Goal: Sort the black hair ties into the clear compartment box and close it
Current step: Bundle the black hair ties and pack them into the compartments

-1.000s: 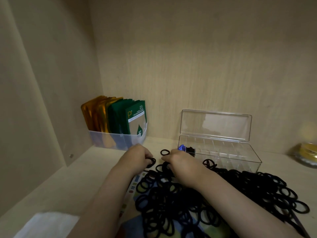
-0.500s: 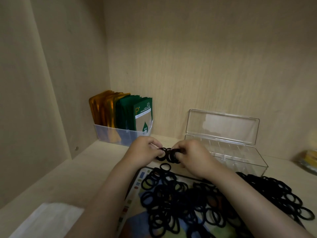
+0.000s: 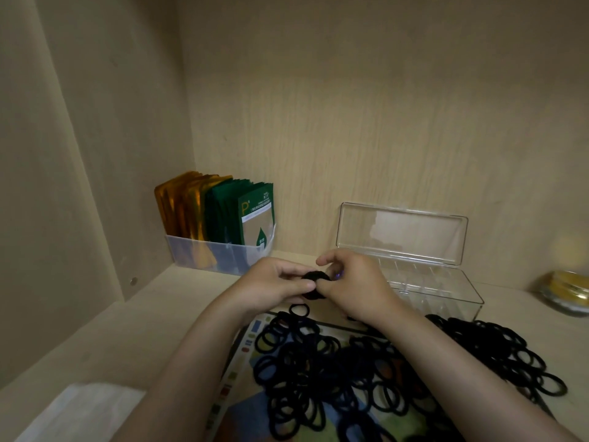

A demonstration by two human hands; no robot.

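Fingers [image 3: 296, 284] of the left hand [image 3: 274, 285] and right hand [image 3: 353, 288] pinch a small bunch of black hair ties [image 3: 314, 277] above the middle of the shelf [image 3: 159, 320]; the open clear compartment box [image 3: 446, 309] lies just right of them, long axis along its back edge, nearest the right hand.

Two forearms show, both bare along all the length in view. The left forearm [image 3: 191, 362] fills the lower centre-left of the frame, the right forearm [image 3: 446, 362] the lower right. Each is broad at the bottom edge and narrows to the wrist. The left hand [image 3: 277, 282] and right hand [image 3: 353, 282], mid-frame, are likewise bare, with rounded knuckles. Light is dim and nails are too blurred to tell. A small violet glint [image 3: 337, 275] sits at the right hand's fingers; cannot tell what it is.
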